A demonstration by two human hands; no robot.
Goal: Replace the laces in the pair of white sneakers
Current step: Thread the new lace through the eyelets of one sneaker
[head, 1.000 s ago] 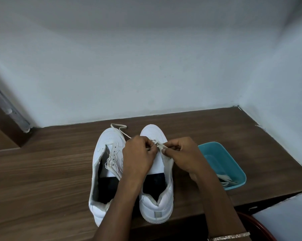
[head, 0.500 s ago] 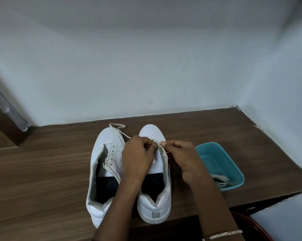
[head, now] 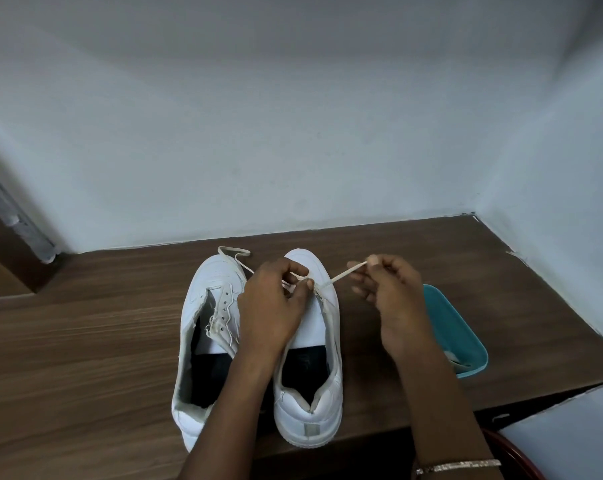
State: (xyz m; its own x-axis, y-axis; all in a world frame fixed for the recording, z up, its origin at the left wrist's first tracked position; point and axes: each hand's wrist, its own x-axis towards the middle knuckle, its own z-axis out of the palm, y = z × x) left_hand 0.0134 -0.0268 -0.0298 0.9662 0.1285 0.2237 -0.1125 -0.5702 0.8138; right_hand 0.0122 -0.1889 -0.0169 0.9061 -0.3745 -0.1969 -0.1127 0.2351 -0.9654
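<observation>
My left hand (head: 272, 306) pinches the lace (head: 341, 274) at the shoe (head: 310, 414) eyelets; the fingers (head: 372, 261) of my right hand (head: 390, 299) clamp its taut end.

Smooth white leather-look sneakers (head: 307, 341); flat cloth lace (head: 341, 276); matt wood-grain table (head: 85, 358); glossy teal plastic tray (head: 456, 327).

Two sneakers (head: 310, 410) lie under and left of the left hand (head: 270, 306). One tray (head: 463, 334) sits right of the right hand (head: 390, 299).
</observation>
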